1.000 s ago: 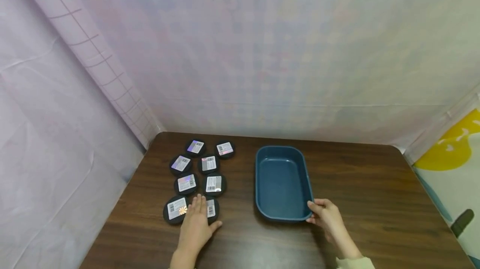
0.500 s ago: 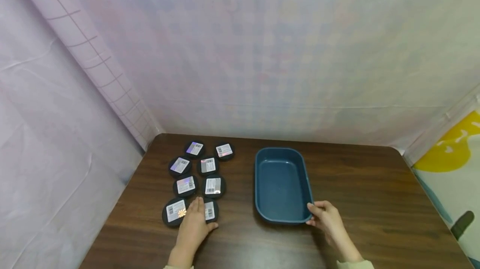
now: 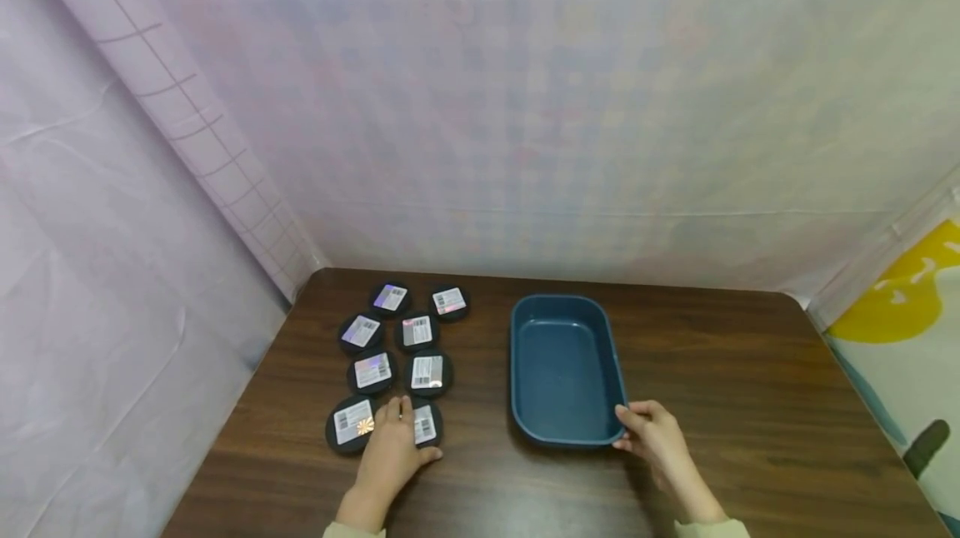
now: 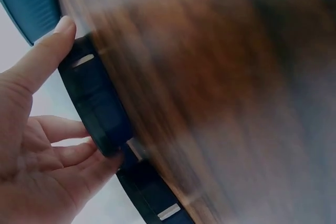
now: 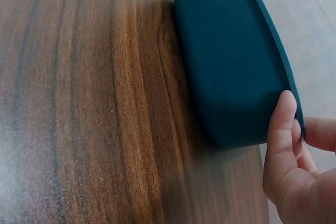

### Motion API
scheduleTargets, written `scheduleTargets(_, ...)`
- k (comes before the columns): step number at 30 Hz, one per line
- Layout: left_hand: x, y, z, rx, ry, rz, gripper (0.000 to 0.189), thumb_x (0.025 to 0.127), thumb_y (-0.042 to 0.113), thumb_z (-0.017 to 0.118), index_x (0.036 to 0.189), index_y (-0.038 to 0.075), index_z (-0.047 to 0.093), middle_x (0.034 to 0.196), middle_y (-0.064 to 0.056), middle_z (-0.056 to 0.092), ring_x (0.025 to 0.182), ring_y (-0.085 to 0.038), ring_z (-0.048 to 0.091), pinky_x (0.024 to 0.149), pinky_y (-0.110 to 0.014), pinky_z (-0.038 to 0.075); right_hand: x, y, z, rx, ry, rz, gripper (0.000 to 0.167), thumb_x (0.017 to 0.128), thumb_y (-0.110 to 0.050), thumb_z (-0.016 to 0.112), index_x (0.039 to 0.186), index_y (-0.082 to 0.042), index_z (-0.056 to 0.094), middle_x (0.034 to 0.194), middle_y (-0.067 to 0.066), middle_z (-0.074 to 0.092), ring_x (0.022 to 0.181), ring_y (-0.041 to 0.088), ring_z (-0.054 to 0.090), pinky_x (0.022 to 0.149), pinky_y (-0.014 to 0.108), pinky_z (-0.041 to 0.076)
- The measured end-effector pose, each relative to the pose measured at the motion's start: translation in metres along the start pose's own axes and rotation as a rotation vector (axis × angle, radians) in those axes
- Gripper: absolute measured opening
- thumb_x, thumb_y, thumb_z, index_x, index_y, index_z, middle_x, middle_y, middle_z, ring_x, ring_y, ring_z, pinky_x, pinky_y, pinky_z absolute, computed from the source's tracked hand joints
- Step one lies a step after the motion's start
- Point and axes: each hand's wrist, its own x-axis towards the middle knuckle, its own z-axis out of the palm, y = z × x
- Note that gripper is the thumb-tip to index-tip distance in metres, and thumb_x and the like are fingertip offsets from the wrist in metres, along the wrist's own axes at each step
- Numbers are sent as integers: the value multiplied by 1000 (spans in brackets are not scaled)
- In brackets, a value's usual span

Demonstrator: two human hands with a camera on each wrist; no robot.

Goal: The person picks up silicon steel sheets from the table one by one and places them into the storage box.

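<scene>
Left hand on a black disc, right hand on the blue tray

The left hand [image 3: 387, 456] has its grip clamped on the near right disc [image 3: 427, 424], thumb at the near edge, fingers over the left side. That black disc lies on the brown table [image 3: 735, 380] with a white label facing up; the hand covers part of it. The left wrist view shows the thumb at one end of its side wall and the fingers curled at the other.

The right hand [image 3: 660, 442] has its grip clamped on the rim of the blue tray [image 3: 566, 371], at the near right corner, thumb against fingers. The tray stands mouth up, its long sides running away from the person, to the right of the discs and apart from them.

Seven more labelled black discs lie flat in a loose double column. The near left disc [image 3: 350, 424] sits just beside the left hand, a bright patch on its label; six others [image 3: 429, 373] lie beyond, in three pairs towards the far edge.

Pale sleeves [image 3: 711, 528] show at both wrists. A pale cloth [image 3: 600, 105] hangs behind the table.
</scene>
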Motion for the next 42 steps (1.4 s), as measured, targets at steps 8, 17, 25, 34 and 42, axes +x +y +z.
scheduleTargets(8, 2, -2, 4, -84, -10, -41, 101, 50, 38, 89, 123, -18, 48, 102, -23, 50, 98, -36, 47, 83, -45, 48, -1, 2, -1, -6, 0, 5, 30, 90, -2, 56, 110, 13, 40, 73, 6, 50, 59, 10, 50, 57, 26, 55)
scheduleTargets(17, 1, -7, 6, -137, 10, 12, 95, 46, 44, 89, 116, -11, 56, 95, -13, 50, 92, -28, 47, 82, -42, 47, -1, 1, 1, 2, 2, 7, 28, 90, -1, 56, 108, 14, 41, 72, 8, 50, 58, 10, 50, 56, 26, 54)
scheduleTargets(25, 1, 3, 1, -131, -22, 40, 96, 44, 46, 88, 115, -10, 56, 97, -12, 51, 91, -26, 48, 80, -41, 47, 0, 1, -1, 2, -3, 6, 29, 90, -1, 56, 109, 14, 41, 72, 8, 50, 58, 11, 51, 56, 27, 54)
scheduleTargets(34, 8, 17, -10, -137, -4, 87, 94, 44, 44, 89, 115, -9, 57, 98, -12, 51, 92, -26, 47, 80, -41, 48, 0, 2, -3, 11, -4, 3, 30, 90, -2, 56, 109, 14, 41, 71, 7, 49, 58, 11, 51, 56, 27, 54)
scheduleTargets(42, 16, 28, -18, -129, -5, 130, 96, 47, 47, 88, 119, -8, 56, 107, -15, 52, 98, -28, 48, 85, -41, 48, 0, 0, -2, 10, -7, -1, 28, 89, -1, 56, 108, 14, 41, 71, 7, 50, 57, 11, 51, 56, 27, 54)
